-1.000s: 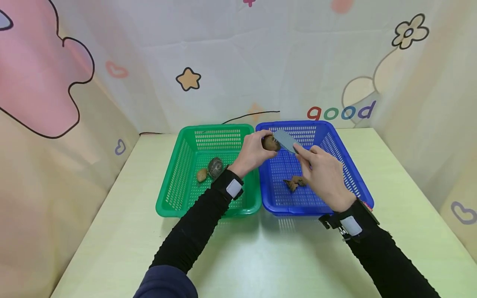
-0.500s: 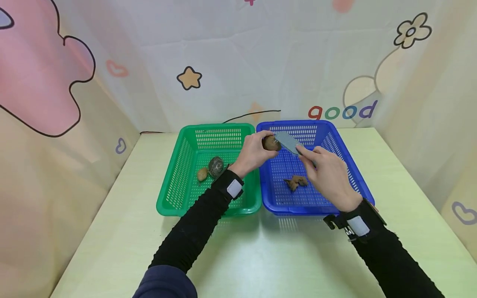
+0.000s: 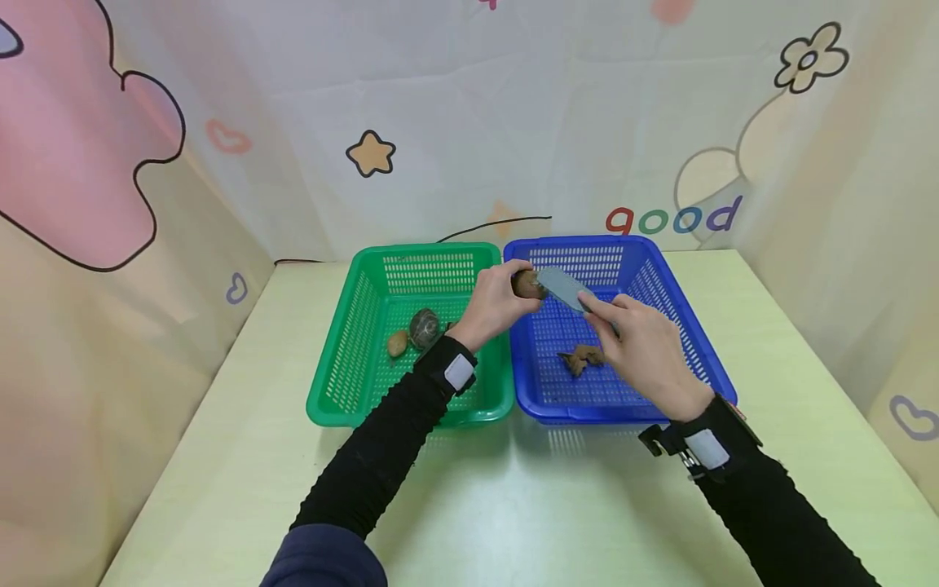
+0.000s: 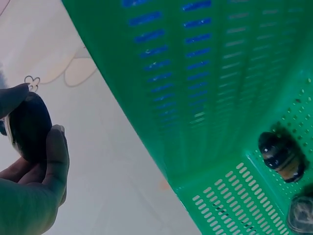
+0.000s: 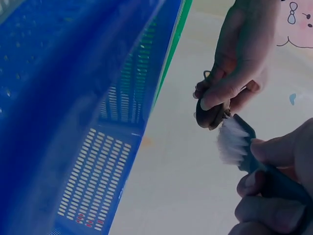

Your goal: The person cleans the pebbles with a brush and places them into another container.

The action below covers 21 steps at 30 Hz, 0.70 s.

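My left hand (image 3: 493,303) holds a brown rounded stone (image 3: 526,284) between thumb and fingers, above where the two baskets meet. In my right hand (image 3: 640,346) is a grey-blue scrubbing brush (image 3: 563,289), gripped by its handle with the thumb along it. The right wrist view shows its white bristles (image 5: 232,143) right at the stone's edge. Inside the green basket (image 3: 337,342) lie a small tan stone (image 3: 397,344) and a dark grey veined stone (image 3: 424,328). A dark banded stone (image 4: 281,156) also lies there in the left wrist view.
Beside the green basket stands a blue basket (image 3: 535,412), with crumpled brown pieces like dry leaves (image 3: 583,359) on its floor. Both baskets rest on a pale table (image 3: 484,522). A printed curtain (image 3: 455,122) hangs behind and at the sides.
The brush has made small shifts at the stone, with my right hand moving slightly right and down. My left hand has tipped the stone a little to the left.
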Tool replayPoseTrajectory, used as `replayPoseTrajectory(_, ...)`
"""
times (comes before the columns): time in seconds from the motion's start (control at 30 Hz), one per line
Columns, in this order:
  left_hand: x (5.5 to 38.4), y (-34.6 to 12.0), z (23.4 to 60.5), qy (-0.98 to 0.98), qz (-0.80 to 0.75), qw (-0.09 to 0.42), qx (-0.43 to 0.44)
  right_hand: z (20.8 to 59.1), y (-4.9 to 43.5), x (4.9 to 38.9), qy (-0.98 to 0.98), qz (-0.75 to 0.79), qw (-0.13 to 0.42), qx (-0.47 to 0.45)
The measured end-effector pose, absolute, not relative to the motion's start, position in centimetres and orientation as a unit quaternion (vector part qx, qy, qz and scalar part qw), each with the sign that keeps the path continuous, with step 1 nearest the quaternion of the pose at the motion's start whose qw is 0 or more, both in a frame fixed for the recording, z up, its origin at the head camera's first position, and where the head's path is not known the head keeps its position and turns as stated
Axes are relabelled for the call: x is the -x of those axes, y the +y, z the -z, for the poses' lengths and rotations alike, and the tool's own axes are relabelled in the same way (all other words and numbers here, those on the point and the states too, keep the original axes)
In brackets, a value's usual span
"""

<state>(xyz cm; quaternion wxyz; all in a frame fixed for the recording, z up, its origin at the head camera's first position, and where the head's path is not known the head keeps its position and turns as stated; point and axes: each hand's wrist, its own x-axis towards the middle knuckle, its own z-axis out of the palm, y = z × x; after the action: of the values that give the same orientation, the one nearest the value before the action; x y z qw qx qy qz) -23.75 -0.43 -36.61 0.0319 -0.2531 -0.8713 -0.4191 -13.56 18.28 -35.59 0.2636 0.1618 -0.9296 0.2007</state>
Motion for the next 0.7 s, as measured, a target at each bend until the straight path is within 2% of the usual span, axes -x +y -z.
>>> replayPoseTrajectory(0.13, 23.6, 0.0, 36.4, -0.869, 0.414, 0.025, 0.269, 35.4, 17.8, 13.9, -0.926, -0.222, 0.264, -0.154)
replayPoseTrajectory(0.37, 23.7, -0.3, 36.1, -0.870, 0.418, 0.025, 0.260, 35.5, 18.2, 13.2, -0.920, -0.228, 0.250, -0.197)
replayPoseTrajectory(0.6, 23.3, -0.3, 36.0, -0.869, 0.416, 0.002, 0.268, 35.2, 18.6, 13.5, -0.931, -0.199, 0.260, -0.161)
replayPoseTrajectory(0.7, 23.3, -0.1, 36.1, -0.868, 0.414, 0.010, 0.272, 35.3, 17.9, 13.7, -0.926, -0.216, 0.255, -0.173)
